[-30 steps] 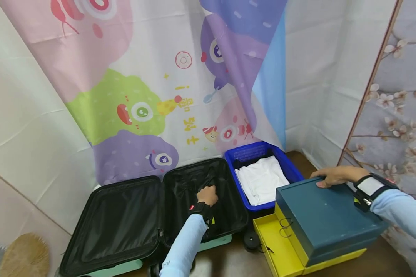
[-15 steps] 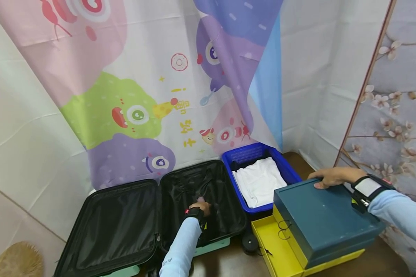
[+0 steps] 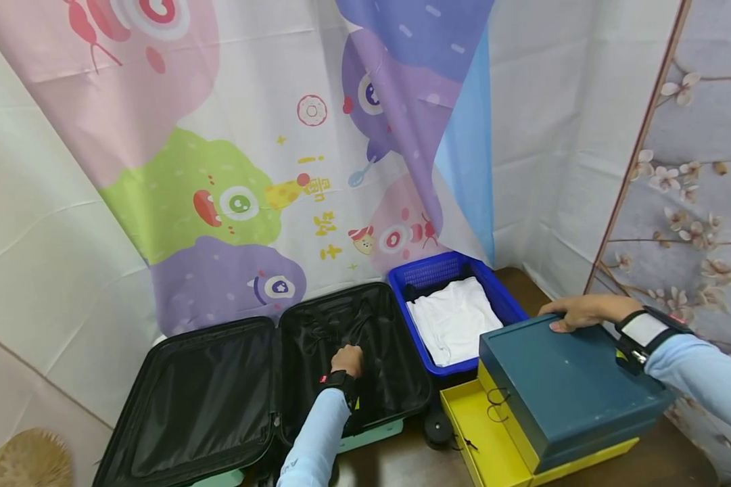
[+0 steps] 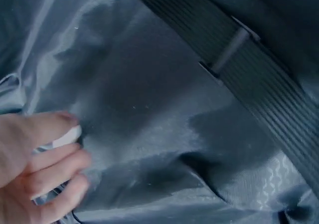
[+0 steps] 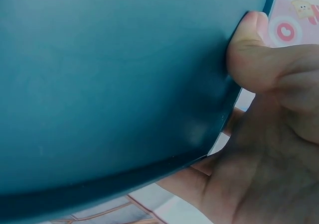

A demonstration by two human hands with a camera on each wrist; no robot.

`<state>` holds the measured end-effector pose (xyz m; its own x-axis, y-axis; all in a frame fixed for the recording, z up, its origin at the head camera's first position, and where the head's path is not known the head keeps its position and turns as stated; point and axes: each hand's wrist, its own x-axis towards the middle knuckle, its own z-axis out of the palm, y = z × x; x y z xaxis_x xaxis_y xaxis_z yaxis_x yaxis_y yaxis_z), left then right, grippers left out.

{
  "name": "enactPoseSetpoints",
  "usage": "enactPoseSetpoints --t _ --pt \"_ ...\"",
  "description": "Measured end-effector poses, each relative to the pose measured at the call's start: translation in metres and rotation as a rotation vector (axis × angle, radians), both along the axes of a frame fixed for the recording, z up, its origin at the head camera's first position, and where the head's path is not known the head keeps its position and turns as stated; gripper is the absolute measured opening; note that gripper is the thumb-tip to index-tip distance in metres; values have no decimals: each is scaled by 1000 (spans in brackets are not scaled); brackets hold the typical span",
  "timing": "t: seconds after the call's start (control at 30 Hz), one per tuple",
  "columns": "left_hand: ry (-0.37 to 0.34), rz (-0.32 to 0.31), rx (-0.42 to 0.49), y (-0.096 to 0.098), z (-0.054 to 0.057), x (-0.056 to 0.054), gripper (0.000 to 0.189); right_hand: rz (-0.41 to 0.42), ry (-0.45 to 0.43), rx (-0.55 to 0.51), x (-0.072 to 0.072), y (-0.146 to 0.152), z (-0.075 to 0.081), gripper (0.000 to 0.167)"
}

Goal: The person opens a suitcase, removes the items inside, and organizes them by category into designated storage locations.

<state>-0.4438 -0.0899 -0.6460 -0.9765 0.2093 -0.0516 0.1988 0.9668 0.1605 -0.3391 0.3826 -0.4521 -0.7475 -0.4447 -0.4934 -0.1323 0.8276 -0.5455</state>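
Note:
Inside the right half of an open black-lined suitcase (image 3: 201, 399), my left hand (image 3: 347, 360) is low over the lining, fingers curled. In the left wrist view the thumb and fingers pinch a small white thing (image 4: 67, 137), mostly hidden by them; I cannot tell what it is. A ribbed black strap (image 4: 239, 69) crosses the lining beyond. My right hand (image 3: 575, 313) grips the far edge of a dark teal box lid (image 3: 572, 379), thumb on top and fingers around the outer side. The lid stands over part of a yellow box (image 3: 493, 443).
A blue plastic basket (image 3: 422, 345) with folded white cloth (image 3: 453, 321) stands between suitcase and box. Thin dark loops (image 3: 498, 404) show on the yellow box. A round black object (image 3: 438, 429) sits at the suitcase's right corner. A patterned curtain (image 3: 249, 135) hangs behind.
My left hand has moved a little left and nearer within the suitcase, turning over and back on the way. The right hand keeps its grip on the lid. The whole head view has shifted slightly.

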Motion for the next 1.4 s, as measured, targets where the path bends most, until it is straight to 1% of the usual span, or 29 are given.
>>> enactPoseSetpoints --t 0.07,0.1,0.17,0.2,0.3,0.37,0.47,0.63,0.73,0.83,0.93,1.0,1.1,1.2,1.23,1.27,1.33,1.4 --pt "130 9 34 1 20 14 6 2 3 1 0 -1 0 43" --pt "176 16 42 1 26 18 7 3 4 -1 0 -1 0 42" --pt "251 31 46 -1 31 21 8 4 8 0 0 -2 1 42" --pt "280 38 43 -2 33 21 9 3 9 -2 0 -2 1 42" --pt "341 50 41 -5 34 18 8 4 8 -6 -1 -2 1 42" --pt "365 46 35 -8 35 15 6 9 11 -2 -2 -2 2 43" --pt "372 34 34 -11 38 13 10 10 6 0 -2 -2 2 44" --pt "374 12 49 -16 46 14 9 15 3 3 -3 -3 3 44" --pt "412 -6 80 -16 52 16 6 22 4 2 -3 -3 5 43" --pt "481 -46 128 -16 59 18 14 28 4 -8 -3 -3 6 42" --pt "549 -99 197 -14 67 23 25 26 6 -7 -3 -2 5 43" --pt "584 -137 244 -13 71 27 29 23 4 -6 -3 -1 3 44" --pt "636 -193 293 -12 78 35 22 22 1 -8 -3 0 1 44" --pt "675 -263 312 -8 85 46 6 16 -7 -24 -3 0 -1 42" --pt "674 -287 321 -6 87 49 3 17 -6 -24 -3 0 -1 41" --pt "675 -312 333 -4 89 53 2 15 -7 -24 -3 0 -1 41" --pt "672 -360 364 1 92 62 7 11 -9 -26 -3 0 -2 42" --pt "683 -409 398 6 95 71 10 4 -12 -25 -3 0 -2 43"
